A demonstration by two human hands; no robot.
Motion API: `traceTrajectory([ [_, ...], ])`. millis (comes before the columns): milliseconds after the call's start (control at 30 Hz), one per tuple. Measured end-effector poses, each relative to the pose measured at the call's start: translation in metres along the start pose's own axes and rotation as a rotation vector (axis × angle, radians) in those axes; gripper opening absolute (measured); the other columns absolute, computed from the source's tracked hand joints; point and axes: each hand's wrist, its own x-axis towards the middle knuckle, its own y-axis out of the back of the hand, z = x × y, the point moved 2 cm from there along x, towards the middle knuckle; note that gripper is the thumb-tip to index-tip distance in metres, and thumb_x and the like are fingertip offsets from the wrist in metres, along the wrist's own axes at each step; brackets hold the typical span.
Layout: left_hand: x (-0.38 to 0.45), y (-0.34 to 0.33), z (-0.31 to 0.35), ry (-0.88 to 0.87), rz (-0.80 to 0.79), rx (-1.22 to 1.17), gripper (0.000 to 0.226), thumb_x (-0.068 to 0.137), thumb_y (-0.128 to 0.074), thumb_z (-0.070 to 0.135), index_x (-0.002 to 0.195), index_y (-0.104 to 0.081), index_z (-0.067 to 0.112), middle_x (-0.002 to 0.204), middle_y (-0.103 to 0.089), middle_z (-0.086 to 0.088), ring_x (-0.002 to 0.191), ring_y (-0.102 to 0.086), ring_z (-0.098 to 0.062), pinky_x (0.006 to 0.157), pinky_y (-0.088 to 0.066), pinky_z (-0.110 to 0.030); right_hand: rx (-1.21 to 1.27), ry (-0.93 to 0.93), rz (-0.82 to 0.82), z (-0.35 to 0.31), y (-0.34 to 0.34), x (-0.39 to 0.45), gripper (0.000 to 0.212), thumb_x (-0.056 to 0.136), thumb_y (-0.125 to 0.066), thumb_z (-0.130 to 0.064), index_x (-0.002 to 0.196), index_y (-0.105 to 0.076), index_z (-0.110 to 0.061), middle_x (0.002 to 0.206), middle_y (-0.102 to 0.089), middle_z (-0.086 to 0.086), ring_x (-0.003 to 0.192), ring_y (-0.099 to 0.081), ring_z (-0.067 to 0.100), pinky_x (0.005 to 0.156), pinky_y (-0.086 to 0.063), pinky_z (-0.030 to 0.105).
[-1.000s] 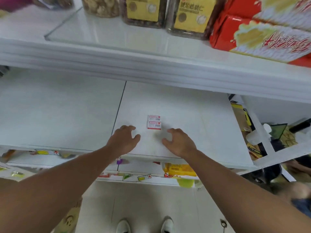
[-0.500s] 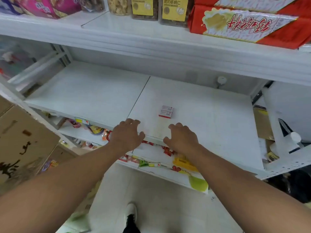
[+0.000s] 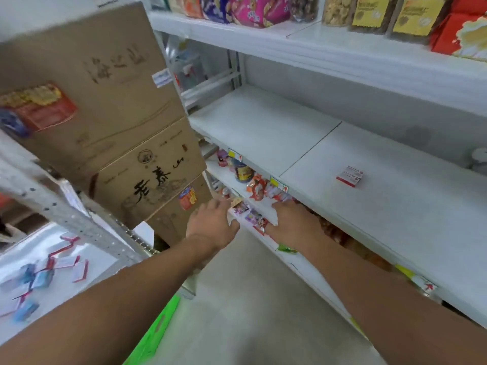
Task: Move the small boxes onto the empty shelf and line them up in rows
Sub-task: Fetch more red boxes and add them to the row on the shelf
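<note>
Two small red-and-white boxes (image 3: 350, 176) lie side by side on the white middle shelf (image 3: 263, 127), right of the panel seam. Several more small boxes (image 3: 42, 275), red-white and blue, lie scattered on a white surface at the lower left. My left hand (image 3: 210, 225) hangs in front of the shelf unit, below the middle shelf's edge, fingers spread and holding nothing. My right hand (image 3: 292, 219) is beside it, just in front of the lower shelf, also spread and holding nothing. Both hands are well away from the boxes on the shelf.
Stacked brown cardboard cartons (image 3: 110, 122) stand at the left end of the shelf unit. A grey metal upright (image 3: 60, 209) crosses the lower left. The lower shelf (image 3: 253, 204) holds snack packets. The top shelf (image 3: 316, 43) carries jars and packages. A green crate (image 3: 158, 327) sits on the floor.
My view has swung left, bringing the cartons and the scattered boxes into sight. Both hands have pulled back off the middle shelf and dropped below its front edge.
</note>
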Motion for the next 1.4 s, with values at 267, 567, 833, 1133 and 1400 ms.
traceTrajectory([
  [267,-0.110,-0.003,-0.148,0.250,0.085,-0.116,0.058,0.097,-0.053,0.056,0.148,-0.052,0.029,0.149,-0.054,-0.007,0.133,-0.054,-0.034,0.110,-0.047,-0.048,-0.090,0.254,-0.044,-0.154,-0.041,-0.031,0.050,0.095,-0.060,-0.047,0.138,-0.060,-0.021,0.132,-0.063,0.002,0.117,-0.064,0.028,0.089,-0.055,0.039],
  [567,-0.293,-0.016,-0.335,0.581,0.116,-0.165,0.063,0.098,-0.051,0.057,0.153,-0.048,0.029,0.155,-0.052,-0.006,0.136,-0.053,-0.032,0.107,-0.048,-0.046,-0.193,0.540,-0.188,-0.359,-0.134,-0.103,0.050,0.088,-0.057,-0.054,0.132,-0.060,-0.029,0.124,-0.062,0.004,0.119,-0.061,0.031,0.093,-0.056,0.047],
  [833,-0.404,-0.037,-0.439,0.755,0.142,-0.202,0.064,0.100,-0.051,0.060,0.156,-0.046,0.029,0.158,-0.049,-0.006,0.138,-0.052,-0.032,0.108,-0.050,-0.049,-0.270,0.741,-0.261,-0.490,-0.195,-0.160,0.059,0.081,-0.057,-0.060,0.131,-0.061,-0.028,0.122,-0.062,0.003,0.118,-0.061,0.029,0.095,-0.056,0.047],
  [1133,-0.393,-0.047,-0.475,0.780,0.133,-0.222,0.063,0.099,-0.052,0.059,0.156,-0.045,0.032,0.158,-0.050,-0.002,0.136,-0.053,-0.029,0.104,-0.052,-0.050,-0.349,0.817,-0.282,-0.536,-0.222,-0.140,0.059,0.087,-0.061,-0.054,0.141,-0.054,-0.031,0.127,-0.057,0.001,0.120,-0.057,0.026,0.093,-0.056,0.049],
  [1400,-0.324,-0.051,-0.497,0.825,0.051,-0.232,0.065,0.099,-0.056,0.056,0.158,-0.041,0.035,0.162,-0.047,-0.001,0.141,-0.049,-0.027,0.108,-0.052,-0.051,-0.336,0.841,-0.333,-0.541,-0.248,-0.053,0.058,0.091,-0.060,-0.051,0.144,-0.052,-0.029,0.132,-0.057,0.003,0.124,-0.056,0.028,0.094,-0.055,0.046],
])
